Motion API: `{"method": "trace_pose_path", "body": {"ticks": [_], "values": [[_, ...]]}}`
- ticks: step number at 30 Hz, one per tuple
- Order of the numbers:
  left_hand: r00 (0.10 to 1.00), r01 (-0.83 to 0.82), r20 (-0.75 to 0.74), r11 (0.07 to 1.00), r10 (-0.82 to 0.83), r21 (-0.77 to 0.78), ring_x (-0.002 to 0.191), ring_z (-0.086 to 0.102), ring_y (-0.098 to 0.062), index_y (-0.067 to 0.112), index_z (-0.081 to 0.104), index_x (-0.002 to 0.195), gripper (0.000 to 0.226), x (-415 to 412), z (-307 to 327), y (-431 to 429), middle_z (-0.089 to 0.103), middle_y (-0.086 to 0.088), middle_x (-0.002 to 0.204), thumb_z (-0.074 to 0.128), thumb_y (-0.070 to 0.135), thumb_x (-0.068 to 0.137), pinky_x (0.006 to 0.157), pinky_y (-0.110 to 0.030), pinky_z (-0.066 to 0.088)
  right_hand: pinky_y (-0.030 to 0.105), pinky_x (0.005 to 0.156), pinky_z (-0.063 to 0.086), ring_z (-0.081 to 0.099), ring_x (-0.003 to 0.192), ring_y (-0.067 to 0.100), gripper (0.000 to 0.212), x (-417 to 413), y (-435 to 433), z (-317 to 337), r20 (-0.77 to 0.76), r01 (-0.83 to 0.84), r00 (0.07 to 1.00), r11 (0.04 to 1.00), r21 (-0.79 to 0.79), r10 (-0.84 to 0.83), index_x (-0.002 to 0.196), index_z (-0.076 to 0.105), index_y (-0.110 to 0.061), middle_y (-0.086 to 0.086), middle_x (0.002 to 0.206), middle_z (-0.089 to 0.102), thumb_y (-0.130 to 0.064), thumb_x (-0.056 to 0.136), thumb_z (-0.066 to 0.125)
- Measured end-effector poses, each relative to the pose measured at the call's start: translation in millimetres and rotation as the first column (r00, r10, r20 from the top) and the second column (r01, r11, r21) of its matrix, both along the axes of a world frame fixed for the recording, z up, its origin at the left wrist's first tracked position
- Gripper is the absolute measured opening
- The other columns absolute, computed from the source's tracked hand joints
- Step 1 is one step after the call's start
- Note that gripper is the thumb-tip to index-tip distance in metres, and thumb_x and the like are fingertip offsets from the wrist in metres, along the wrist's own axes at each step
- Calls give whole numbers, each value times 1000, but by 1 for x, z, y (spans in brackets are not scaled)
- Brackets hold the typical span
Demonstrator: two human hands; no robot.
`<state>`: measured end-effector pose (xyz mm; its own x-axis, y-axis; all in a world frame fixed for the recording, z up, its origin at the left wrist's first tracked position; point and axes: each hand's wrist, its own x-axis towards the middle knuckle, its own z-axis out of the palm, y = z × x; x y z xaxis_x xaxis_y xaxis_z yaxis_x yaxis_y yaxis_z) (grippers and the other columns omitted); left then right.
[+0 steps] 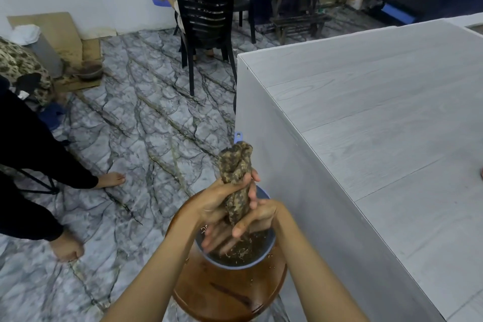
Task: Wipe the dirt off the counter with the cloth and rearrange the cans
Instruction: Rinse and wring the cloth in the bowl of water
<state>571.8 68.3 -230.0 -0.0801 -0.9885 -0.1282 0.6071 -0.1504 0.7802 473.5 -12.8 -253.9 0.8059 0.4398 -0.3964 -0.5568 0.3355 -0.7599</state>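
Wringing the soiled cloth [236, 165], you curl your left hand [222, 197] round its upper half while your right hand [257, 217] clamps the lower end under the thumb. Both sit over the blue bowl [230, 265] on the wooden stool [230, 295] at 6 o'clock, likely so grit drops there. The counter [379, 112] lies at 2 o'clock; no cans show.

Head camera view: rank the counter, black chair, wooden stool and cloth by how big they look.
1. counter
2-3. black chair and wooden stool: similar; the stool is nearer and partly hidden, so unranked
4. cloth
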Motion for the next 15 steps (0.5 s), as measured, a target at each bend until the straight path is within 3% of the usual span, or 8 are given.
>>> {"method": "trace_pose_path", "body": {"ticks": [2, 4, 6, 8, 11, 13, 15], "values": [[1000, -26, 5, 999, 26, 22, 43, 51, -8, 8, 54, 91, 49, -3, -9, -2, 55, 2, 55, 80, 39, 64, 62, -26, 56, 22, 72, 57, 70, 84, 11, 31, -1, 4, -5, -39, -21, 999, 1000, -15, 21, 109, 61, -16, -3, 99, 73, 3, 88, 47], [996, -85, 36, 995, 83, 57, 35, 43, -6, 5, 54, 88, 50, -7, -15, -4, 51, 3, 50, 81, 39, 62, 47, -21, 49, 8, 45, 42, 54, 50, -1, 20, 0, 5, -9, -93, 20, 995, 990, -137, -33, 102, 61, -18, -12, 74, 69, -6, 92, 48], [979, -188, 97, 977, 179, 100, 31, 38, -6, 5, 56, 83, 44, -11, -19, -8, 49, 3, 46, 80, 36, 63, 37, -18, 40, 6, 34, 24, 36, 35, -1, 15, 1, 7, -11, -151, 95, 979, 961, -259, -137, 91, 64, -17, -14, 51, 54, -10, 93, 50], [944, -307, 172, 942, 283, 133, 28, 35, -7, 8, 60, 76, 34, -11, -21, -14, 46, 3, 42, 75, 35, 64, 32, -16, 32, 9, 32, 20, 29, 31, 0, 13, 1, 12, -12, -146, 177, 954, 884, -432, -262, 76, 64, -17, -15, 38, 41, -13, 87, 60], [877, -446, 287, 875, 386, 187, 23, 31, -9, 11, 59, 62, 38, -15, -22, -20, 44, 2, 36, 75, 45, 55, 30, -14, 24, 16, 34, 28, 36, 31, 2, 26, 2, 19, -13, -25, 261, 915, 638, -724, -402, 54, 56, -20, -12, 34, 42, -11, 77, 61], [826, -530, 348, 820, 443, 216, 21, 29, -10, 13, 58, 51, 44, -19, -23, -20, 43, 2, 33, 77, 52, 47, 30, -14, 22, 23, 44, 39, 47, 45, 8, 27, 3, 26, -16, 88, 318, 894, 485, -815, -439, 52, 50, -19, -6, 46, 50, -4, 74, 54], [775, -606, 391, 759, 496, 238, 20, 28, -10, 13, 55, 46, 44, -24, -24, -20, 41, 2, 30, 78, 50, 50, 30, -13, 22, 28, 62, 46, 55, 63, 15, 20, 3, 35, -22, 165, 380, 863, 398, -835, -477, 62, 55, -16, 2, 65, 60, -6, 79, 50]]}}
